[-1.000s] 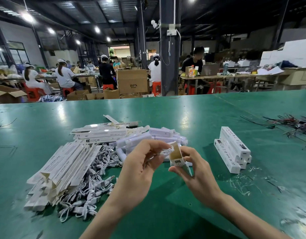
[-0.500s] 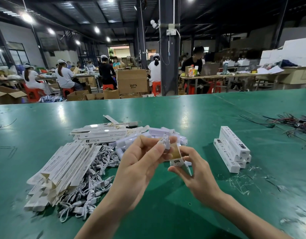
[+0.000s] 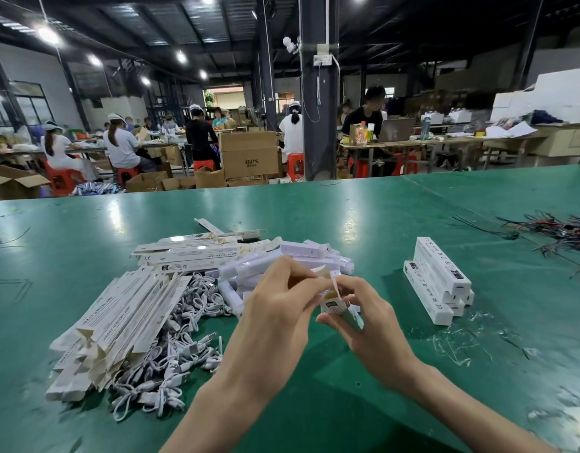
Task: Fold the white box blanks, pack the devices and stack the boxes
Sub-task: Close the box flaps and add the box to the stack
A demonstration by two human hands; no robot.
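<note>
Both hands meet above the near middle of the green tabletop (image 3: 363, 207). Right hand (image 3: 373, 325) pinches the narrow white box (image 3: 339, 308) between thumb and fingers, end flap standing open; left hand (image 3: 275, 315) — fingertips pressed together at that flap. Flat box blanks (image 3: 125, 318) and white cables (image 3: 170, 364) lie toward the left edge, loose devices (image 3: 282, 261) just behind the hands, stacked boxes (image 3: 440, 277) well to the right — coloured wires (image 3: 556, 228) at the right edge.

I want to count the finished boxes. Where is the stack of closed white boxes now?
In the head view, the stack of closed white boxes lies on the green table, right of both hands, with the tangled wires farther right behind it.
</note>
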